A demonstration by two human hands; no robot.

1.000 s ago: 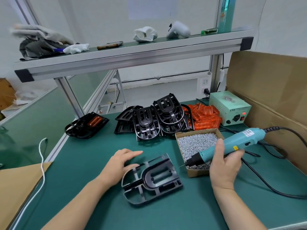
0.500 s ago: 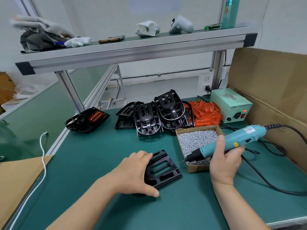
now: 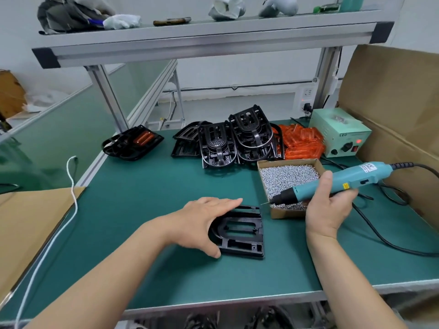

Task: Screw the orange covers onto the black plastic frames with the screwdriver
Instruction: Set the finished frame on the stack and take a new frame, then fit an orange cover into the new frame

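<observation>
A black plastic frame lies flat on the green mat in front of me. My left hand holds its left part, fingers over the far edge and thumb at the near edge. My right hand grips a teal electric screwdriver; its tip points left over the near end of a cardboard box of screws. Orange covers are heaped behind that box. More black frames are piled at the middle back.
A frame with an orange cover fitted sits at the back left. A green power unit stands back right beside a tall cardboard wall. The screwdriver's cable loops across the right. Cardboard and a white cord lie left.
My left hand took hold of the frame and turned it, so its straight end now faces right and it lies nearer the screw box. My right hand with the screwdriver stayed over the box.
</observation>
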